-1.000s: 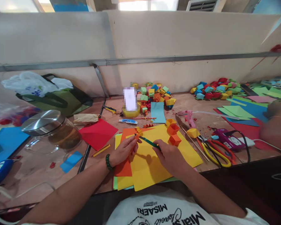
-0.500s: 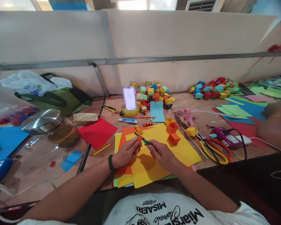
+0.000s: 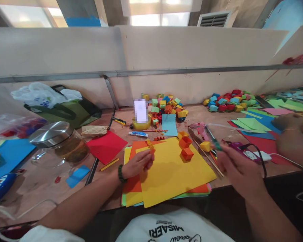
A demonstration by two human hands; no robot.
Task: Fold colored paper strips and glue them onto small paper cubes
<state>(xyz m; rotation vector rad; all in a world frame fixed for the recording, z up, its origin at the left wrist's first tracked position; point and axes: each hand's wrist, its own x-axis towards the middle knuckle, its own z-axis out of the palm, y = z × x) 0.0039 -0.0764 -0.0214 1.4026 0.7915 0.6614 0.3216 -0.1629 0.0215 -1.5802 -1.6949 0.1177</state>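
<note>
My left hand (image 3: 139, 163) is closed around a small orange paper piece (image 3: 152, 151) above the left part of a yellow sheet (image 3: 171, 171). Off to the right, my right hand (image 3: 238, 168), blurred by motion, grips a green-handled tool (image 3: 215, 144) with a thin dark shaft, near a pink glue gun (image 3: 200, 130) and a yellow paper box (image 3: 205, 146). Two open orange boxes, one above (image 3: 185, 142) and one below (image 3: 187, 154), sit on the yellow sheet's upper right.
A glass jug (image 3: 70, 148) and red sheet (image 3: 107, 146) lie left. Behind are piles of coloured paper cubes, one central (image 3: 168, 109), one right (image 3: 226, 101). A person's arm (image 3: 291, 141) rests at far right beside a purple device (image 3: 246, 153).
My right hand has moved away to the right with the green-handled tool, leaving the orange piece. My left hand stays nearly in place. The view has tilted up slightly.
</note>
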